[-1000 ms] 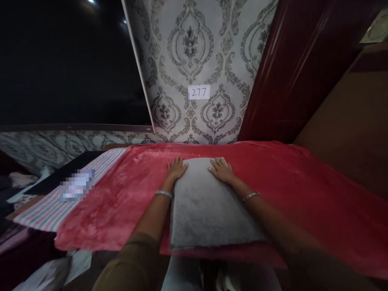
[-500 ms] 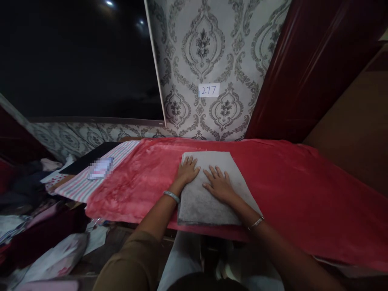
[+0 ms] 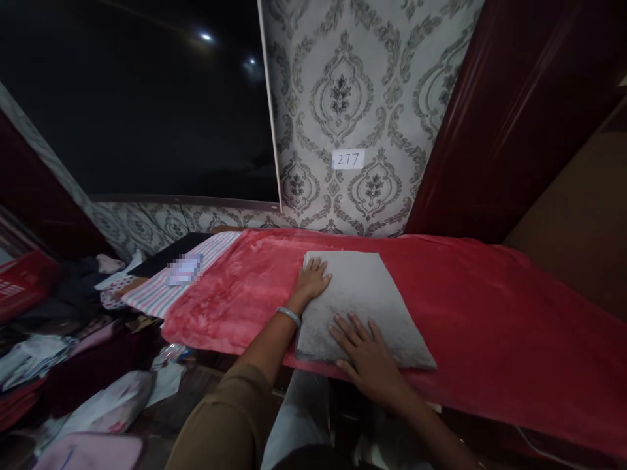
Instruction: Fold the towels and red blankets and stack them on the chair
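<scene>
A grey folded cloth (image 3: 365, 287), soft-looking and roughly rectangular, lies flat on a red plush blanket (image 3: 470, 307). My left hand (image 3: 314, 279) rests on its upper left edge, fingers spread and pointing away from me, with a bangle on the wrist. Lower down, my right hand (image 3: 365, 356) lies palm down over the cloth's near edge, its fingers apart. Neither hand grips anything. The underside of the cloth is hidden.
A striped cloth (image 3: 161, 287) with a blurred phone-like object (image 3: 185, 269) on it lies at the left. Heaped clothes (image 3: 93, 365) fill the lower left. A large dark screen (image 3: 147, 104) and a paper marked 277 (image 3: 348, 158) are at the wall.
My right hand has slid toward me, from the middle of the grey cloth to its near edge. The left hand stays at the upper left edge. The view has shifted slightly.
</scene>
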A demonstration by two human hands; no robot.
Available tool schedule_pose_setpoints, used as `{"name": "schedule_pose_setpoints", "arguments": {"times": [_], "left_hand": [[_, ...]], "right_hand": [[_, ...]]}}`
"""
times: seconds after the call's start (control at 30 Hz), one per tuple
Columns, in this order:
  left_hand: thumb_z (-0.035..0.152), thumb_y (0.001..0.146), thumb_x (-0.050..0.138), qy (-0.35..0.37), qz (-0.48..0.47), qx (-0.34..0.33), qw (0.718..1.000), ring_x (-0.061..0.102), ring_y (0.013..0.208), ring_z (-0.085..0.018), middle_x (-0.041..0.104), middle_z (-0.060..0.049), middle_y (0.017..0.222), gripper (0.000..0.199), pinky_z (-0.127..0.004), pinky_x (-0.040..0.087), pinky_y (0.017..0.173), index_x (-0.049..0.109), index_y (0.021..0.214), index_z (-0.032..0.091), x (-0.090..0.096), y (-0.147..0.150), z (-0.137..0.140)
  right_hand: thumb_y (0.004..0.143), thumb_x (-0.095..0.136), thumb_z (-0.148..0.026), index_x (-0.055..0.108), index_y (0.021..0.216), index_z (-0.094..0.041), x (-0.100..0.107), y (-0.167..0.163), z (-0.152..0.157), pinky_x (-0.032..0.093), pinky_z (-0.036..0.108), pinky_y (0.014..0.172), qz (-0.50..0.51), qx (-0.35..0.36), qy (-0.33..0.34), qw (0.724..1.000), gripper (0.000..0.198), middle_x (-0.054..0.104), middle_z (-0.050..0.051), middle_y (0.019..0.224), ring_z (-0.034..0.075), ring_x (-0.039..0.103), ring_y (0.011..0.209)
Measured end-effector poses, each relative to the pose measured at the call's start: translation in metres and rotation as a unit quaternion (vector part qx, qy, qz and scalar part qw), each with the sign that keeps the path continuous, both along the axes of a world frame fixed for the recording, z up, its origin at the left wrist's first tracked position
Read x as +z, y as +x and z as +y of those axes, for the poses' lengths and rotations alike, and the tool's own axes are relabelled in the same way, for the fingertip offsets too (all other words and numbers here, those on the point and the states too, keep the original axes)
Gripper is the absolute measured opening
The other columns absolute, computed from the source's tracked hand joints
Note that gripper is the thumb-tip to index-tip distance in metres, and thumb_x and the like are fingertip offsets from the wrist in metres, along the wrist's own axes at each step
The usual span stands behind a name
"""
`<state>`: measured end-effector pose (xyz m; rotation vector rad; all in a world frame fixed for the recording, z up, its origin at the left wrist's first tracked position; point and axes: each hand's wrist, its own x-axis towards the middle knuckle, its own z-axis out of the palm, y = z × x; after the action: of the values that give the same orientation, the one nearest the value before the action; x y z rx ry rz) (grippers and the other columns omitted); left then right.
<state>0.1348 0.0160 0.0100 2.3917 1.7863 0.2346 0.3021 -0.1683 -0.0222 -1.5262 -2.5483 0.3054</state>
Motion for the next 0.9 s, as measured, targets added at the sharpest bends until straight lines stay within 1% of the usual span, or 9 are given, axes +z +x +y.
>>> {"name": "schedule_pose_setpoints", "arguments": {"times": [0.07,0.17,0.27,0.33,0.4,0.47,0.57,0.73,0.9], "left_hand": [[0.046,0.102,0.029,0.014,0.013,0.008,1.0,0.018,0.157,-0.028,0.026,-0.009,0.168,0.06,-0.058,0.02,0.124,0.036,0.156,0.021,0.001,0.002,-0.005],[0.046,0.102,0.031,0.024,0.026,0.004,0.999,0.024,0.154,-0.029,0.035,-0.013,0.164,0.058,-0.058,0.02,0.124,0.042,0.152,0.019,0.002,0.004,-0.016],[0.049,0.102,0.033,0.045,0.021,-0.051,0.997,0.025,0.154,-0.029,0.036,-0.014,0.163,0.058,-0.058,0.019,0.125,0.044,0.15,0.019,-0.001,0.004,-0.032],[0.05,0.102,0.032,0.052,0.012,-0.074,0.996,0.023,0.155,-0.029,0.034,-0.013,0.165,0.06,-0.059,0.016,0.125,0.041,0.152,0.02,-0.006,0.002,-0.043],[0.05,0.102,0.032,0.044,0.002,-0.063,0.997,0.02,0.156,-0.03,0.029,-0.013,0.167,0.061,-0.059,0.016,0.125,0.038,0.155,0.02,-0.012,0.0,-0.052],[0.049,0.102,0.032,0.034,-0.01,-0.041,0.999,0.018,0.156,-0.03,0.026,-0.013,0.168,0.063,-0.059,0.017,0.125,0.034,0.157,0.02,-0.016,-0.001,-0.059],[0.049,0.101,0.031,0.035,-0.027,-0.026,0.999,0.018,0.156,-0.03,0.026,-0.013,0.168,0.063,-0.057,0.018,0.125,0.034,0.158,0.021,-0.02,-0.002,-0.065],[0.057,0.099,0.029,0.011,-0.028,-0.026,0.999,0.02,0.156,-0.03,0.027,-0.012,0.168,0.069,-0.059,0.018,0.124,0.034,0.157,0.021,-0.017,0.001,-0.046],[0.058,0.098,0.028,-0.016,-0.007,-0.034,0.999,0.014,0.157,-0.029,0.023,-0.01,0.169,0.072,-0.06,0.005,0.126,0.033,0.157,0.018,-0.008,0.003,0.002]], "right_hand": [[0.101,0.044,-0.045,0.032,0.159,-0.036,-0.002,0.005,-0.005,0.009,0.064,0.123,0.018,0.015,0.001,1.0,0.06,0.02,-0.001,0.168,0.03,0.009,0.156],[0.103,0.037,-0.049,0.041,0.155,-0.034,0.001,0.024,0.007,0.019,0.058,0.123,0.05,0.034,-0.014,0.998,0.055,0.033,0.002,0.163,0.027,0.024,0.153],[0.104,0.03,-0.043,0.047,0.153,-0.025,0.003,0.042,0.036,0.028,0.054,0.121,0.076,-0.02,0.041,0.996,0.055,0.042,0.009,0.158,0.026,0.036,0.148],[0.102,0.031,-0.041,0.045,0.154,-0.024,-0.002,0.045,0.052,0.031,0.057,0.119,0.063,-0.054,0.083,0.993,0.056,0.04,0.01,0.159,0.029,0.034,0.149],[0.101,0.034,-0.043,0.043,0.155,-0.027,-0.013,0.039,0.059,0.03,0.062,0.117,0.026,-0.062,0.096,0.993,0.057,0.035,0.008,0.162,0.032,0.029,0.151],[0.1,0.036,-0.046,0.042,0.156,-0.031,-0.027,0.031,0.058,0.028,0.065,0.117,-0.008,-0.061,0.104,0.993,0.058,0.03,0.006,0.165,0.034,0.023,0.153],[0.1,0.033,-0.049,0.042,0.155,-0.033,-0.046,0.028,0.051,0.026,0.066,0.117,-0.023,-0.06,0.133,0.989,0.058,0.028,0.004,0.166,0.034,0.02,0.154],[0.098,0.031,-0.056,0.048,0.152,-0.034,-0.064,0.039,0.056,0.032,0.066,0.113,-0.021,-0.046,0.17,0.984,0.061,0.033,0.003,0.164,0.036,0.025,0.152],[0.097,0.027,-0.057,0.049,0.151,-0.035,-0.072,0.041,0.058,0.034,0.065,0.112,-0.008,-0.048,0.196,0.979,0.062,0.033,0.002,0.164,0.035,0.026,0.151]]}}
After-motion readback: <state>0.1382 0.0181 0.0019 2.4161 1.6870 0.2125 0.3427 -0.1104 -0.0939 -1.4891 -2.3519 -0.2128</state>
